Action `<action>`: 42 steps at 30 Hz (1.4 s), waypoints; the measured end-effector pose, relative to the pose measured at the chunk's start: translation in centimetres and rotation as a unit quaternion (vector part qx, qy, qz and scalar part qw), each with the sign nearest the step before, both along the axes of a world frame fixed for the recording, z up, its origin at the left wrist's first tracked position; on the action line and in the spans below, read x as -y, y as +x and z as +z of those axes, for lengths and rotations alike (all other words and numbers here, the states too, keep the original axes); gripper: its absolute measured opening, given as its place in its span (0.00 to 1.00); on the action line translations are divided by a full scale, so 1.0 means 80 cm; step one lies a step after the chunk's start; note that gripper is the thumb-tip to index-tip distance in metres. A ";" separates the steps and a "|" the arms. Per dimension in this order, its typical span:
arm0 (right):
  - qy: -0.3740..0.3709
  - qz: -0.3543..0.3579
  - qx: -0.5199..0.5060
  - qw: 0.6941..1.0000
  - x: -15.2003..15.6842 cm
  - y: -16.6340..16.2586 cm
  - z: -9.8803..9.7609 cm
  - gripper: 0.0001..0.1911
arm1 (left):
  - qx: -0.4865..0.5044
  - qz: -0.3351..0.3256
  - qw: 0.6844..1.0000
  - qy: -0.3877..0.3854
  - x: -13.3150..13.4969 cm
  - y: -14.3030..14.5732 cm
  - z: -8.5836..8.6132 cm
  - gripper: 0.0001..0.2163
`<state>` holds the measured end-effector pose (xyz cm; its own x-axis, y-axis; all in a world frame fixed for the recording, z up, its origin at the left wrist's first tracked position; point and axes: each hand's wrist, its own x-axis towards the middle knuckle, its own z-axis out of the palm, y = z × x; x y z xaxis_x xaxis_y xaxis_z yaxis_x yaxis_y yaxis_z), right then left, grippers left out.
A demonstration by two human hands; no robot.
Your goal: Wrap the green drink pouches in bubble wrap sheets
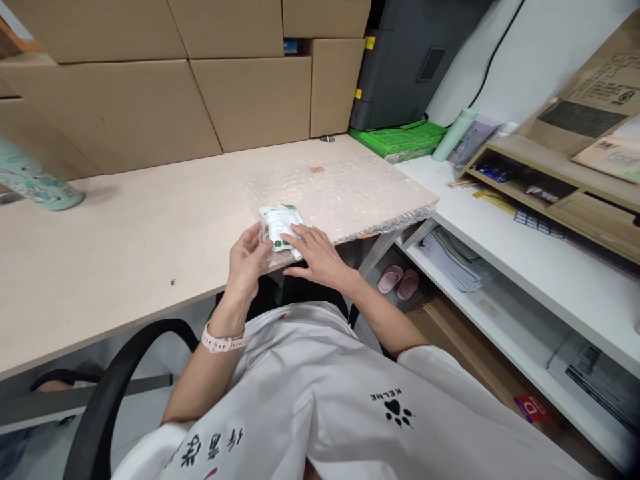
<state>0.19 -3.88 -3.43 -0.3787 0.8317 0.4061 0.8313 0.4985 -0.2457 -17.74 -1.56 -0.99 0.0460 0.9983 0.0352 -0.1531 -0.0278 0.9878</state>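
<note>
A small white packet with green print (281, 223) lies near the front edge of the pale table, on a sheet of clear bubble wrap (350, 190) that spreads to the right. My left hand (246, 259) is at the packet's left side, thumb and fingers pinched together on the edge of the bubble wrap. Across the packet's lower right part rests my right hand (319, 257), fingers stretched out and spread, hiding that corner. A narrow white piece shows beneath its fingers; I cannot make out what it is.
Cardboard boxes (250, 100) line the table's back. A mint tumbler (43, 183) stands at the left. A green pack (405, 139) lies beside a dark grey case (395, 73). A white side desk (505, 220) with a wooden organizer (595, 223) is at the right.
</note>
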 end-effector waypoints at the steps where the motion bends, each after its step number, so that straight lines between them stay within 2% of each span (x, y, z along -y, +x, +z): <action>1: 0.003 -0.007 -0.002 1.000 0.001 -0.001 0.000 0.36 | 0.006 0.005 1.000 0.002 0.000 0.001 -0.001 0.22; 6: -0.002 0.008 -0.010 1.000 0.001 0.001 0.003 0.33 | 0.030 -0.001 1.000 -0.001 -0.001 0.000 0.000 0.22; 10: 0.015 -0.005 -0.021 1.000 0.002 -0.004 0.000 0.34 | 0.031 0.029 0.999 -0.012 0.006 0.007 0.012 0.22; 13: 0.030 -0.033 -0.098 0.994 0.004 -0.011 -0.002 0.26 | 0.050 0.036 0.998 0.020 0.015 0.021 0.022 0.25; 16: 0.015 -0.072 -0.194 0.978 0.004 -0.007 -0.003 0.22 | 0.049 -0.002 0.994 0.093 0.020 0.044 0.028 0.26; 19: -0.017 -0.137 -0.269 0.953 -0.002 0.012 -0.008 0.19 | -0.027 -0.084 0.978 0.191 0.020 0.075 0.029 0.23; 21: -0.023 -0.170 -0.320 0.932 -0.008 0.028 -0.014 0.17 | -0.117 -0.122 0.952 0.254 0.016 0.098 0.026 0.21; 24: -0.044 -0.152 -0.417 0.895 -0.019 0.048 -0.021 0.16 | -0.242 -0.138 0.904 0.324 0.004 0.129 0.020 0.21; 27: -0.077 -0.103 -0.475 0.871 -0.023 0.059 -0.023 0.20 | -0.302 -0.139 0.878 0.344 -0.012 0.149 0.013 0.19; 32: -0.166 -0.077 -0.472 0.862 -0.016 0.078 -0.025 0.25 | -0.271 -0.144 0.893 0.330 -0.034 0.158 0.000 0.12; 34: -0.184 -0.080 -0.474 0.857 -0.008 0.088 -0.024 0.25 | -0.288 -0.162 0.882 0.337 -0.037 0.157 -0.003 0.11; 36: -0.161 -0.103 -0.452 0.872 0.003 0.098 -0.019 0.23 | -0.337 -0.180 0.855 0.351 -0.036 0.154 -0.005 0.14; 39: -0.053 -0.173 -0.377 0.908 0.025 0.109 0.001 0.20 | -0.413 -0.186 0.808 0.377 -0.032 0.151 -0.006 0.18; 42: 0.037 -0.207 -0.312 0.927 0.039 0.109 0.021 0.17 | -0.447 -0.175 0.788 0.385 -0.031 0.150 -0.006 0.20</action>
